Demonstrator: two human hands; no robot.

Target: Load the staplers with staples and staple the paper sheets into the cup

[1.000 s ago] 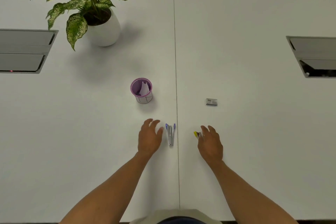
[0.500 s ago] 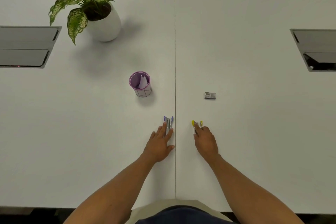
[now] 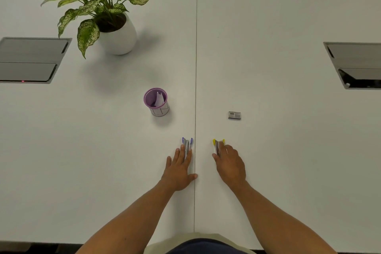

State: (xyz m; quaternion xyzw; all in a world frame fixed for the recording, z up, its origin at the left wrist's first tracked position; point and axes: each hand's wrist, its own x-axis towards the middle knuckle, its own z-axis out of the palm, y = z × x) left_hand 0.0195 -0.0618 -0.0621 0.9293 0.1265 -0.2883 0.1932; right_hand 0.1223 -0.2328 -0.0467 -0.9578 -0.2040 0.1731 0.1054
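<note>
White table [image 3: 288,150], seamed down the middle. Purple stapler [image 3: 187,144] and yellow stapler [image 3: 218,145] flank the seam near the front edge. Left hand [image 3: 179,168] lies flat, fingers straight over the purple stapler; right hand [image 3: 229,164] rests fingers on the yellow one, grasp unclear. Purple cup [image 3: 156,101] with paper stands mid-table; staple box [image 3: 234,115] lies right of the seam. Step: picking up staplers. Next likely: open one, fetch staples.

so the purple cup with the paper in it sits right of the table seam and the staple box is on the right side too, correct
Not quite. In the head view the purple cup, paper inside, sits left of the table seam. The staple box is on the right side, as you said.
</note>
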